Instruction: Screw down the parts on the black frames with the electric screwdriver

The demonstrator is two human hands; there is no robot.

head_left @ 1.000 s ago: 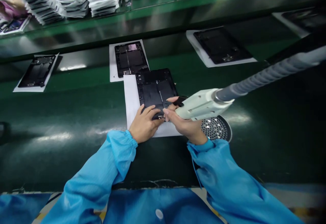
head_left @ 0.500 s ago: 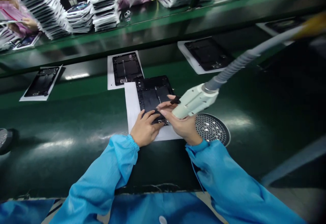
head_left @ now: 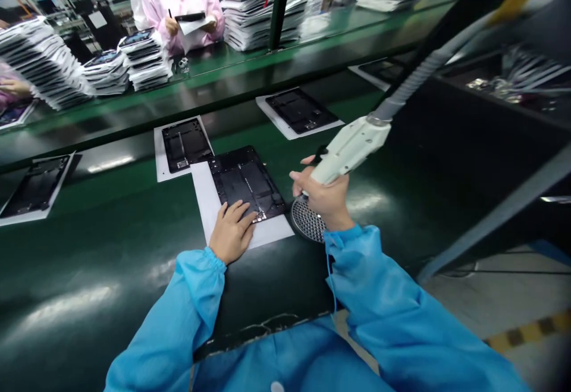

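My right hand (head_left: 328,196) is closed around a pale electric screwdriver (head_left: 350,149) with a ribbed grey cable sleeve. Its tip points down over a round metal plate full of small holes (head_left: 307,219); whether the two touch, I cannot tell. To the left, an opened black tablet housing (head_left: 245,181) lies on a white sheet (head_left: 203,196). My left hand (head_left: 232,234) lies flat on the lower left edge of the housing, fingers stretched out, partly covering that corner.
More black housings on white sheets lie along the green bench: one behind (head_left: 187,142), one further right (head_left: 301,111), one at far left (head_left: 38,184). Stacks of sheets (head_left: 147,62) stand on the raised shelf. Opposite, a person in pink (head_left: 185,5) holds a dark device. A dark bin (head_left: 491,106) is at right.
My right hand with the screwdriver has moved off the tablet housing, rightward to over the holed plate. My left hand stays on the housing. The view has turned right.
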